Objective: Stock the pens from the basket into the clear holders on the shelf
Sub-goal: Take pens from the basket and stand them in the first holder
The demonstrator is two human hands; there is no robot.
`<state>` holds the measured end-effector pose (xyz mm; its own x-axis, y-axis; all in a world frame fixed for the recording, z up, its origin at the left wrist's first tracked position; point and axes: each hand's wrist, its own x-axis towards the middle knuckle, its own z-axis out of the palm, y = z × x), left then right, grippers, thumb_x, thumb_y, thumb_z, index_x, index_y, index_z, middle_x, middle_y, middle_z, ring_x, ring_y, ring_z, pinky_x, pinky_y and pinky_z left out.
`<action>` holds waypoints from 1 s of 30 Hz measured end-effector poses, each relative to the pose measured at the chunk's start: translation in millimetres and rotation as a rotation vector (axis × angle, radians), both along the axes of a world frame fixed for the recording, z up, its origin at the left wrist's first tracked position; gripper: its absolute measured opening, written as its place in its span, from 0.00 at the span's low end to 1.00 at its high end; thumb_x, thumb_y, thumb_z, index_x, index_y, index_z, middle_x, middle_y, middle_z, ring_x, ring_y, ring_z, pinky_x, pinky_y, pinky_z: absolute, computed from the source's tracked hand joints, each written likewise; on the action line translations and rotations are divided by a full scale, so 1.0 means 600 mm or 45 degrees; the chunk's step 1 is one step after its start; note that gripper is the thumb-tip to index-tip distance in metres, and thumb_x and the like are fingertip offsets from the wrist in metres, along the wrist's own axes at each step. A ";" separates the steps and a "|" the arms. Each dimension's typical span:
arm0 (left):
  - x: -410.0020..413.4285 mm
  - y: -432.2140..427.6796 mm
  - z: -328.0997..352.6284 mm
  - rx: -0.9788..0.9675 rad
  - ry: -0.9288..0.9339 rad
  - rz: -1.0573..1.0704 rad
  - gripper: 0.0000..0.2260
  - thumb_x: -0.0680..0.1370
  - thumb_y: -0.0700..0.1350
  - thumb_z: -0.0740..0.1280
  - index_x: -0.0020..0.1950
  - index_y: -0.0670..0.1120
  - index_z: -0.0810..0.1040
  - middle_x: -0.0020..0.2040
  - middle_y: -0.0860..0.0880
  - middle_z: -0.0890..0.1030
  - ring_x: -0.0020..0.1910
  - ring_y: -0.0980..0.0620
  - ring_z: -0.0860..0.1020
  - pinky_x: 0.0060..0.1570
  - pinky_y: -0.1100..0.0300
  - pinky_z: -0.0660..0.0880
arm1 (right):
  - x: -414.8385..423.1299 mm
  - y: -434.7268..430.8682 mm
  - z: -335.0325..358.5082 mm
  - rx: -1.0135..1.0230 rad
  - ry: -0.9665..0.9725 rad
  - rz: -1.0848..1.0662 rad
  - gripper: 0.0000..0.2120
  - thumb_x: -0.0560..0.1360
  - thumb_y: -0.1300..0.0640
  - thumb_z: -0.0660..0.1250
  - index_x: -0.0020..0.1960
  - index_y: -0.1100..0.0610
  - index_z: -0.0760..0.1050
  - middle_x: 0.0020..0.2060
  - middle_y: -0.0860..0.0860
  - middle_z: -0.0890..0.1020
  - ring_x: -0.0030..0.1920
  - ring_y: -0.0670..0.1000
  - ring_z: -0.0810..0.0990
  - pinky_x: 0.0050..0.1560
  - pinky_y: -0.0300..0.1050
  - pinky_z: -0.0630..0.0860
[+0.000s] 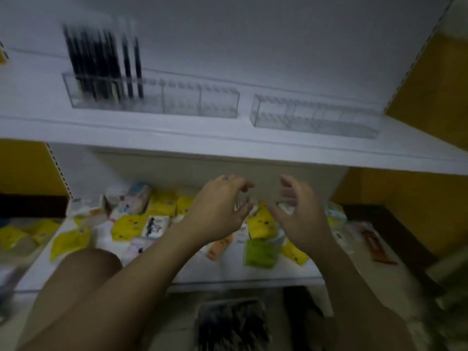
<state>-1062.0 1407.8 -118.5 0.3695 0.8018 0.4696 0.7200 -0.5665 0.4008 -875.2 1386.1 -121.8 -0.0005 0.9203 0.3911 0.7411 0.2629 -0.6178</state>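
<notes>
Two clear holders stand on the white upper shelf [228, 145]. The left holder [177, 102] has several dark pens [101, 64] upright in its left compartments; the right holder [316, 117] looks empty. At the bottom of the view a basket [228, 323] holds a blurred heap of dark pens. My left hand [217, 209] and my right hand [301, 214] hover palm to palm below the upper shelf, above the lower shelf. Their fingers are loosely curled, and I see nothing held in either. The whole frame is motion-blurred.
The lower shelf [228, 272] is strewn with small yellow, green, orange and white packets. Yellow side panels flank the shelving on both sides. A bare knee [83, 279] rises at the lower left.
</notes>
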 end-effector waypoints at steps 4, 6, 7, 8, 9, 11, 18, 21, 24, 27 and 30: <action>0.026 -0.013 -0.099 -0.276 0.086 0.030 0.18 0.76 0.52 0.67 0.65 0.50 0.73 0.61 0.51 0.77 0.61 0.49 0.73 0.59 0.53 0.71 | 0.024 -0.009 -0.109 -0.255 0.039 -0.010 0.28 0.75 0.54 0.70 0.72 0.53 0.65 0.67 0.51 0.70 0.61 0.50 0.74 0.58 0.48 0.73; 0.034 -0.018 -0.140 -0.401 0.134 0.035 0.19 0.76 0.52 0.67 0.67 0.50 0.73 0.64 0.50 0.75 0.63 0.49 0.72 0.61 0.53 0.70 | 0.032 -0.017 -0.168 -0.384 0.020 -0.021 0.28 0.76 0.54 0.70 0.72 0.51 0.65 0.67 0.51 0.70 0.63 0.52 0.73 0.60 0.49 0.73; 0.037 -0.020 -0.160 -0.457 0.155 0.043 0.20 0.76 0.52 0.68 0.67 0.50 0.72 0.65 0.50 0.75 0.63 0.49 0.72 0.61 0.54 0.70 | 0.034 -0.023 -0.196 -0.456 0.007 -0.027 0.28 0.75 0.54 0.70 0.73 0.52 0.65 0.68 0.52 0.70 0.64 0.53 0.73 0.61 0.50 0.73; 0.040 -0.020 -0.180 -0.508 0.168 0.055 0.20 0.76 0.52 0.68 0.68 0.50 0.72 0.66 0.50 0.74 0.63 0.49 0.72 0.61 0.54 0.70 | 0.035 -0.028 -0.223 -0.533 0.000 -0.034 0.29 0.75 0.54 0.71 0.73 0.52 0.65 0.68 0.53 0.70 0.66 0.55 0.72 0.62 0.51 0.72; 0.044 -0.021 -0.202 -0.573 0.175 0.067 0.21 0.76 0.52 0.68 0.68 0.50 0.72 0.66 0.50 0.74 0.64 0.50 0.72 0.61 0.55 0.70 | 0.037 -0.034 -0.249 -0.619 0.004 -0.044 0.29 0.75 0.55 0.71 0.73 0.53 0.65 0.69 0.54 0.70 0.66 0.55 0.71 0.63 0.51 0.71; 0.047 -0.024 -0.240 -0.679 0.161 0.085 0.21 0.76 0.52 0.68 0.68 0.49 0.72 0.66 0.50 0.74 0.64 0.50 0.72 0.62 0.56 0.70 | 0.036 -0.039 -0.279 -0.729 0.026 -0.056 0.28 0.75 0.55 0.71 0.72 0.55 0.66 0.68 0.55 0.70 0.65 0.56 0.72 0.62 0.49 0.71; 0.034 -0.043 -0.374 -1.093 0.114 0.159 0.14 0.76 0.47 0.68 0.59 0.44 0.77 0.54 0.48 0.78 0.55 0.48 0.77 0.56 0.58 0.74 | 0.060 -0.038 -0.362 -1.048 -0.005 -0.019 0.21 0.77 0.58 0.68 0.68 0.60 0.71 0.63 0.57 0.76 0.62 0.59 0.75 0.60 0.50 0.73; 0.024 -0.048 -0.429 -1.315 0.105 0.172 0.10 0.76 0.45 0.69 0.55 0.45 0.79 0.52 0.48 0.78 0.50 0.51 0.77 0.53 0.63 0.75 | 0.068 -0.037 -0.394 -1.170 -0.078 0.012 0.18 0.78 0.58 0.65 0.64 0.67 0.72 0.57 0.64 0.77 0.57 0.64 0.76 0.58 0.58 0.74; 0.023 -0.054 -0.485 -1.409 0.221 0.176 0.11 0.75 0.48 0.68 0.56 0.46 0.79 0.53 0.48 0.79 0.51 0.50 0.76 0.52 0.59 0.74 | 0.065 -0.029 -0.429 -1.365 -0.078 0.083 0.16 0.79 0.60 0.64 0.58 0.74 0.73 0.51 0.70 0.76 0.51 0.66 0.76 0.49 0.50 0.72; 0.026 -0.062 -0.534 -1.554 0.275 0.212 0.12 0.77 0.47 0.66 0.55 0.42 0.76 0.49 0.47 0.75 0.47 0.51 0.74 0.43 0.62 0.69 | 0.061 -0.008 -0.482 -1.464 -0.162 0.096 0.13 0.79 0.57 0.63 0.53 0.68 0.75 0.49 0.61 0.78 0.46 0.55 0.78 0.42 0.42 0.73; 0.026 -0.063 -0.573 -1.703 0.212 0.313 0.09 0.76 0.46 0.67 0.50 0.41 0.79 0.47 0.46 0.76 0.46 0.50 0.75 0.41 0.62 0.70 | 0.046 0.005 -0.532 -1.539 -0.227 0.177 0.15 0.80 0.57 0.62 0.58 0.68 0.75 0.53 0.63 0.79 0.51 0.59 0.79 0.51 0.49 0.76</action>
<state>-1046.6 1369.8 -462.1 0.1285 0.6567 -0.7431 0.8378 0.3290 0.4356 -847.7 1389.0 -441.0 -0.0934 0.6784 -0.7287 0.8515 -0.3249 -0.4116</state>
